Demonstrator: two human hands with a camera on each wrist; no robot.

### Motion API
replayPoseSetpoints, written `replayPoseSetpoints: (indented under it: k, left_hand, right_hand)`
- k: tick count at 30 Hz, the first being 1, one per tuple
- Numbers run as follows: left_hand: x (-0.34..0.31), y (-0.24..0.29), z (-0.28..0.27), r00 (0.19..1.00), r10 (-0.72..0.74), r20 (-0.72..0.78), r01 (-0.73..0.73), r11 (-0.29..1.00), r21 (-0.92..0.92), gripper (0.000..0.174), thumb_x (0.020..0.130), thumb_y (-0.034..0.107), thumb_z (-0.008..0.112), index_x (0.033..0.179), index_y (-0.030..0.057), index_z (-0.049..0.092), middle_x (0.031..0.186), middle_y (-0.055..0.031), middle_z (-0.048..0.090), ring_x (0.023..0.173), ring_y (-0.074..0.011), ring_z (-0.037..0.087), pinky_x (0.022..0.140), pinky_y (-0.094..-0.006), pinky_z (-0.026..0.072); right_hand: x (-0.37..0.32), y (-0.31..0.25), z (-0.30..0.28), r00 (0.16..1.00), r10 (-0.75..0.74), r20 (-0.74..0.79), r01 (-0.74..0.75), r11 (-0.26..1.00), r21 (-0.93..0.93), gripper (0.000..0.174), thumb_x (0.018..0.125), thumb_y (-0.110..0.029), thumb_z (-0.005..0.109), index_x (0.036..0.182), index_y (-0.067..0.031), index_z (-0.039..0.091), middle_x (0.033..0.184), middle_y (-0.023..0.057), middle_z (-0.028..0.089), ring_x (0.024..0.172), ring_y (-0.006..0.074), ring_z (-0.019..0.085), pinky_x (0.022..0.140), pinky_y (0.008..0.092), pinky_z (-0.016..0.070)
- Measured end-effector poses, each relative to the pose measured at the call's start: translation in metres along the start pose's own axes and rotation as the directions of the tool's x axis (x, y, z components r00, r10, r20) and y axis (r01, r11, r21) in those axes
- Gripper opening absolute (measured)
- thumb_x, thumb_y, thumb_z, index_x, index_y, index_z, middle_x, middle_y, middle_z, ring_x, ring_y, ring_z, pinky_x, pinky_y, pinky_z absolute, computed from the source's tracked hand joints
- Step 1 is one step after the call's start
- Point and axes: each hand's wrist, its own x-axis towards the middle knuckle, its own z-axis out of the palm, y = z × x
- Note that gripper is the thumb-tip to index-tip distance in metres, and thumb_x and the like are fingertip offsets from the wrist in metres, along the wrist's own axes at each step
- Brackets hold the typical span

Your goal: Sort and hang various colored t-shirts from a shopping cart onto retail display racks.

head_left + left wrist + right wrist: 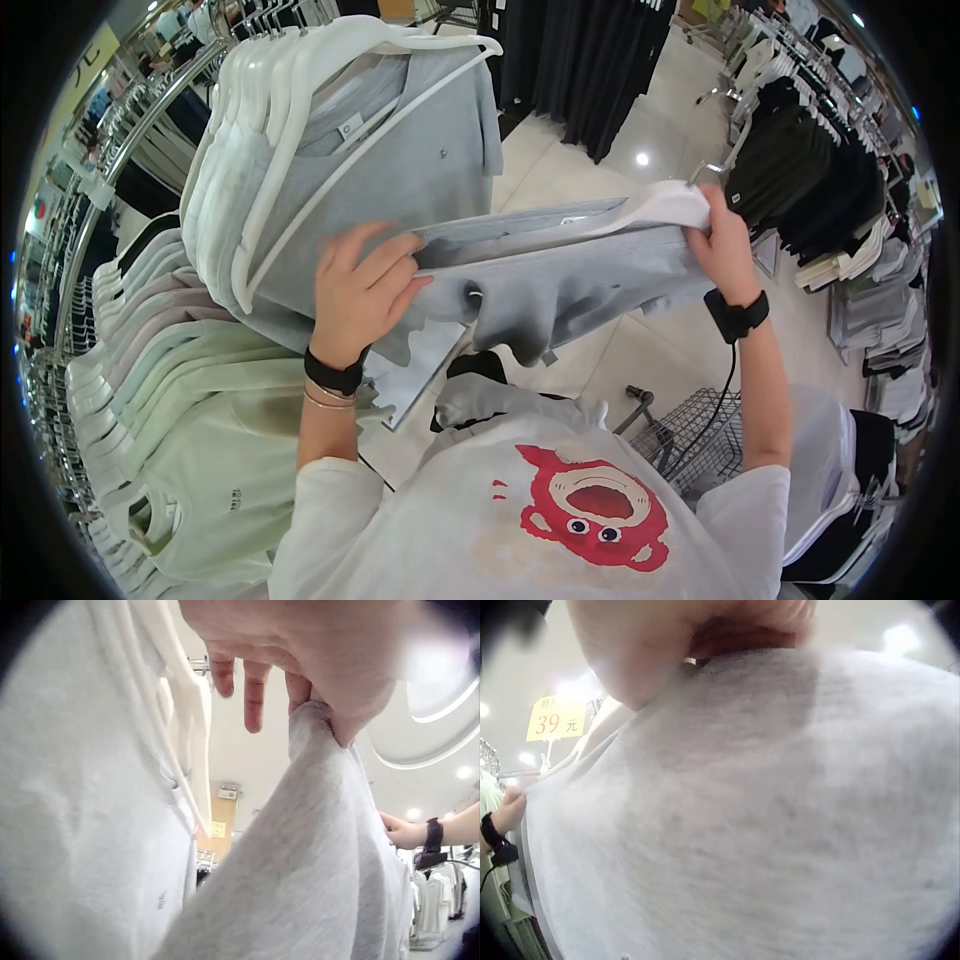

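A light grey T-shirt (pixel 600 285) is stretched sideways between both hands in the head view, with a white hanger (pixel 665 207) inside its neck opening. At its left end, my left hand (pixel 362 290) pinches the cloth between thumb and index finger, the other fingers spread apart. The left wrist view shows this pinch on the grey cloth (pixel 285 840) from below. My right hand (pixel 722 250) grips the opposite shoulder, over the hanger's end. Shirt fabric (pixel 765 802) fills most of the right wrist view, where the right fingertips are hidden.
Grey T-shirts (pixel 420 150) on white hangers hang just beyond the left hand. Pale green T-shirts (pixel 230 440) fill the rack at left, beside a metal rail (pixel 150 125). A wire shopping cart (pixel 695 430) stands at lower right. Black garments (pixel 590 70) hang ahead; a yellow price sign (pixel 556 720) shows 39.
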Motion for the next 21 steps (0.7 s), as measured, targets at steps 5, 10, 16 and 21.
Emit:
replayPoseSetpoints:
  k: [5, 10, 16, 21]
  left_hand:
    - [0.033, 0.038, 0.023, 0.98, -0.173, 0.103, 0.196, 0.932, -0.304, 0.024, 0.067, 0.015, 0.069, 0.081, 0.0043, 0.054, 0.103, -0.0063, 0.057, 0.085, -0.0269, 0.055, 0.063, -0.0336, 0.0475]
    - [0.036, 0.039, 0.002, 0.937, -0.35, -0.007, 0.339, 0.912, -0.231, 0.027, 0.073, 0.014, 0.068, 0.093, 0.0029, 0.054, 0.093, -0.0147, 0.058, 0.079, -0.0308, 0.057, 0.065, -0.0342, 0.0462]
    - [-0.007, 0.012, -0.047, 0.938, -0.348, 0.001, 0.347, 0.936, 0.063, 0.029, 0.057, 0.012, 0.069, 0.08, 0.0047, 0.052, 0.068, -0.0093, 0.056, 0.058, -0.0283, 0.051, 0.056, -0.0353, 0.0391]
    - [-0.002, 0.018, -0.082, 0.802, -0.593, -0.071, 0.594, 0.777, 0.208, 0.032, 0.059, 0.021, 0.074, 0.081, 0.0066, 0.055, 0.061, -0.009, 0.054, 0.058, -0.0291, 0.048, 0.056, -0.0353, 0.0371]
  right_hand:
    - [0.001, -0.073, 0.016, 0.994, -0.075, 0.076, 0.06, 0.981, 0.183, 0.038, 0.067, 0.001, 0.057, 0.103, -0.0093, 0.049, 0.074, 0.0178, 0.058, 0.066, 0.0362, 0.057, 0.057, 0.0385, 0.0448]
    - [0.021, -0.101, 0.012, 0.994, -0.103, 0.024, 0.088, 0.931, 0.354, 0.038, 0.067, 0.001, 0.06, 0.102, -0.0076, 0.048, 0.077, 0.0166, 0.058, 0.068, 0.0341, 0.058, 0.06, 0.0346, 0.0458]
    - [0.043, -0.104, 0.0, 0.963, -0.174, 0.203, 0.077, 0.907, 0.413, 0.052, 0.063, -0.014, 0.076, 0.108, -0.0103, 0.05, 0.074, 0.0104, 0.058, 0.063, 0.0277, 0.057, 0.062, 0.0314, 0.0447]
    - [0.073, -0.068, 0.046, 0.919, -0.352, 0.178, 0.347, 0.936, 0.057, 0.028, 0.075, -0.031, 0.065, 0.092, -0.01, 0.057, 0.062, 0.0122, 0.052, 0.06, 0.031, 0.053, 0.055, 0.0399, 0.04]
